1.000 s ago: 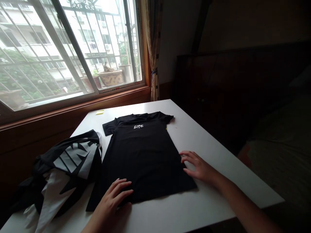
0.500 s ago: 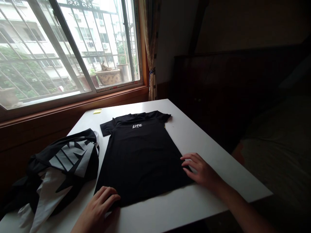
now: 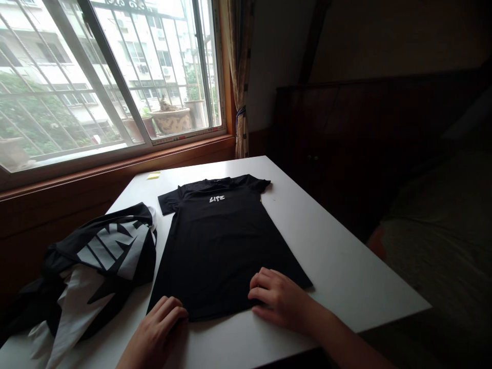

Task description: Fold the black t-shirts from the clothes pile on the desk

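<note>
A black T-shirt (image 3: 219, 241) with small white lettering on its chest lies flat on the white table (image 3: 330, 266), its collar at the far end and its hem towards me. At the hem's left corner my left hand (image 3: 161, 323) has its fingers curled over the cloth; its thumb is hidden. My right hand (image 3: 280, 300) rests at the hem, right of the middle, touching the shirt. Its fingers are bent, with a gap between them and the thumb. The right hem corner lies flat beyond that hand.
Left of the T-shirt, a crumpled black and white garment (image 3: 111, 256) with large printed letters hangs partly over the table's edge. A yellow slip (image 3: 154, 176) lies near the far left corner. Beyond stand a barred window (image 3: 154, 77) and a curtain (image 3: 240, 102). Part of another person (image 3: 378, 241) shows at right.
My right hand has moved from the shirt's right edge leftward and nearer to me, to the hem. The hem's near edge has shifted slightly. My left hand stays at the left corner.
</note>
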Motion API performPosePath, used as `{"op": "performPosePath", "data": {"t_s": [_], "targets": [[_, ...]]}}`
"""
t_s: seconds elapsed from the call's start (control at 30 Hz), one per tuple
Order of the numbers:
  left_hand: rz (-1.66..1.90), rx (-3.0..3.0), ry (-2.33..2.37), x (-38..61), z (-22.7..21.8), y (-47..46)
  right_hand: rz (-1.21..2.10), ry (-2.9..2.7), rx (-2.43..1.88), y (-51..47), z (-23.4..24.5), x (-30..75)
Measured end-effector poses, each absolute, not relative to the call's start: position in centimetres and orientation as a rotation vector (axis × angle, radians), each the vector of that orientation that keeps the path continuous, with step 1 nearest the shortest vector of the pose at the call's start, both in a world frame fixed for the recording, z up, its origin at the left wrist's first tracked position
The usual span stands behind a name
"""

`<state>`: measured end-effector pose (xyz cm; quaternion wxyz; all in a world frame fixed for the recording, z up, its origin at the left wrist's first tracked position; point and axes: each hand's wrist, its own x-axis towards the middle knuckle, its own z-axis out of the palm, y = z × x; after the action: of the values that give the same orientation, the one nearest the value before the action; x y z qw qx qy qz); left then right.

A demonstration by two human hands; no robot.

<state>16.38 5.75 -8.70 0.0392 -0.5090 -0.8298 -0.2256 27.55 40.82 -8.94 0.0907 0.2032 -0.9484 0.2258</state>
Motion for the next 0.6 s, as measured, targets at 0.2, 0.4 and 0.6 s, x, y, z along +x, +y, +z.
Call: {"op": "performPosePath", "data": {"t_s": [0.2, 0.4, 0.6], "targets": [[-0.8, -1.515, -2.591, 16.4, -8.9, 5.6, 0.613, -2.805, 0.675, 40.9, -8.9, 27.2], [-0.904, -1.448, -2.555, 16.7, -9.3, 5.8, 0.522, -2.82, 0.623, 39.9, -8.9, 27.4], [-1.023, -1.386, -2.481, 16.9, -9.1, 5.4, 0.333, -2.743, 0.643, 39.7, -9.4, 27.3]]}}
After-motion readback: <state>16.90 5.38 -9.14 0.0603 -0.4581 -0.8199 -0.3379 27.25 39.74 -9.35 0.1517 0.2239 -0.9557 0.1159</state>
